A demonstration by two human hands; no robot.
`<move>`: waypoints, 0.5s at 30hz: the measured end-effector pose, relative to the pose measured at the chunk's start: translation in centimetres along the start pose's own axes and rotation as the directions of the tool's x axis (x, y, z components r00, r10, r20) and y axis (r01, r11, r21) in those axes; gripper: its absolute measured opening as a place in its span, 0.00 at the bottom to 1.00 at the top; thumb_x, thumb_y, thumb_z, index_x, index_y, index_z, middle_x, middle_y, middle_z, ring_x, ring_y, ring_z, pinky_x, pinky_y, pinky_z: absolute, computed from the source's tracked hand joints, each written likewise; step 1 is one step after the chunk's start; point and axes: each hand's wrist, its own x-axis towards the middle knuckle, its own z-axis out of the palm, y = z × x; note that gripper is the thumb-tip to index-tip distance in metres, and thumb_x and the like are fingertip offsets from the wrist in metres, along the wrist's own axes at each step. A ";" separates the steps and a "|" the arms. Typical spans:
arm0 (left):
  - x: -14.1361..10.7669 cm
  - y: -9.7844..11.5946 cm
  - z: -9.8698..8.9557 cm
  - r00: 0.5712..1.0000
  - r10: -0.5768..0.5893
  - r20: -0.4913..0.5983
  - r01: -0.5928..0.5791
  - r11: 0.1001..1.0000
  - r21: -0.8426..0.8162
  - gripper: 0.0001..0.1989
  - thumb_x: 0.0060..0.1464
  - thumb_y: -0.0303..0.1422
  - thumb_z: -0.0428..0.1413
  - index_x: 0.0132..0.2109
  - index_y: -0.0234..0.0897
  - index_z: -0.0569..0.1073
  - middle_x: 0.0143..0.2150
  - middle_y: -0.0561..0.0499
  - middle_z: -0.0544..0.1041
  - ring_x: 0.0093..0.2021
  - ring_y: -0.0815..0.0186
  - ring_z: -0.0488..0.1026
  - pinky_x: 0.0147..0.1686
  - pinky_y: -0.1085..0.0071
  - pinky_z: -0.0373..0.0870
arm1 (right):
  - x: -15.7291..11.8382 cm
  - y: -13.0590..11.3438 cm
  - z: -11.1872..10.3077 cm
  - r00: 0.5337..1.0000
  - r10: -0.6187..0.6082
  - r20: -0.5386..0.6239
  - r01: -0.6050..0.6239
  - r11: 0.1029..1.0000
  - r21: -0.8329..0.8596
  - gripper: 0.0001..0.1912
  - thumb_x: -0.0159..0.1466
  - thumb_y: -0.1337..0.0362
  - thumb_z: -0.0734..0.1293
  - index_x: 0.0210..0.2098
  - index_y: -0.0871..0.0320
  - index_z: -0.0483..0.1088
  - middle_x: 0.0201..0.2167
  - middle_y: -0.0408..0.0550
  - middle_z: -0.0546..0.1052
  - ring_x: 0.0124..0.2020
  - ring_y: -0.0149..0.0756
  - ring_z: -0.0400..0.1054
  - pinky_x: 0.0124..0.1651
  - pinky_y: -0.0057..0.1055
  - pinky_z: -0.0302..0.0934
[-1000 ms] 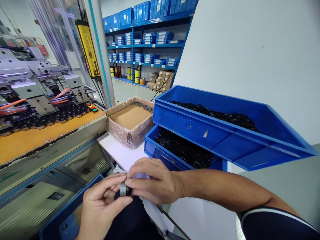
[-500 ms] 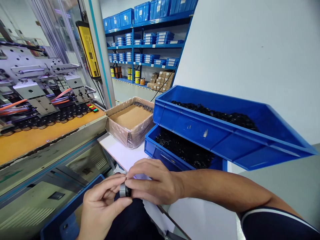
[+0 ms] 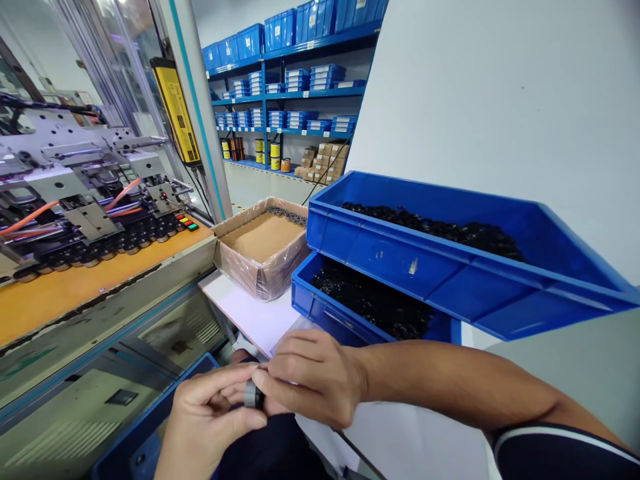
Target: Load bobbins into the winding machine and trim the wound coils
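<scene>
Low in front of my body, both hands meet at a small round part [image 3: 251,395], a grey ring with a black piece on its right side. My left hand [image 3: 210,410] is closed on it, thumb below and fingers above. From the right, my right hand [image 3: 313,373] presses its bent fingers and thumb against the black side. The fingers hide much of the part, and I cannot make out its inner face. Just beyond my right hand stands the lower blue bin [image 3: 320,308], with many small black parts inside.
The upper blue bin [image 3: 380,257], also holding black parts, overhangs the lower one. A plastic-lined carton [image 3: 263,283] stands left of them on a white table [image 3: 235,300]. At left, a machine [image 3: 90,220] has a row of round parts along its orange deck [image 3: 150,257]. Shelves [image 3: 300,93] stand behind.
My hands have shifted slightly right and down in view, still together on the round part. My right fingers have curled a little more. The camera view has moved slightly.
</scene>
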 end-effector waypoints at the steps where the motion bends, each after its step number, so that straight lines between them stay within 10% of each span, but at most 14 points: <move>1: 0.1 -0.2 -0.1 1.000 0.017 0.025 -0.018 1.000 0.011 0.19 0.33 0.25 0.74 0.37 0.47 0.85 0.33 0.49 0.86 0.30 0.59 0.84 0.32 0.75 0.81 | 0.0 0.0 0.0 1.000 -0.022 -0.010 0.022 1.000 -0.005 0.13 0.70 0.66 0.63 0.38 0.70 0.75 0.29 0.49 0.74 0.28 0.31 0.69 0.28 0.29 0.66; 11: -0.5 -2.2 1.9 0.878 0.287 -0.384 -0.248 0.957 0.149 0.17 0.39 0.31 0.73 0.40 0.47 0.84 0.40 0.52 0.86 0.40 0.61 0.84 0.43 0.74 0.80 | 0.1 -0.7 0.3 0.974 0.228 -0.011 -0.225 0.966 0.131 0.09 0.68 0.72 0.61 0.42 0.71 0.71 0.36 0.57 0.78 0.40 0.38 0.73 0.43 0.32 0.72; 15: 0.0 -1.4 0.0 0.866 0.493 -0.087 -0.423 0.813 0.400 0.13 0.44 0.27 0.70 0.39 0.46 0.85 0.39 0.51 0.86 0.38 0.63 0.84 0.38 0.77 0.80 | 0.4 -1.1 0.4 0.936 0.350 0.049 -0.350 0.898 0.267 0.07 0.68 0.73 0.61 0.40 0.68 0.71 0.33 0.55 0.77 0.36 0.34 0.72 0.41 0.30 0.71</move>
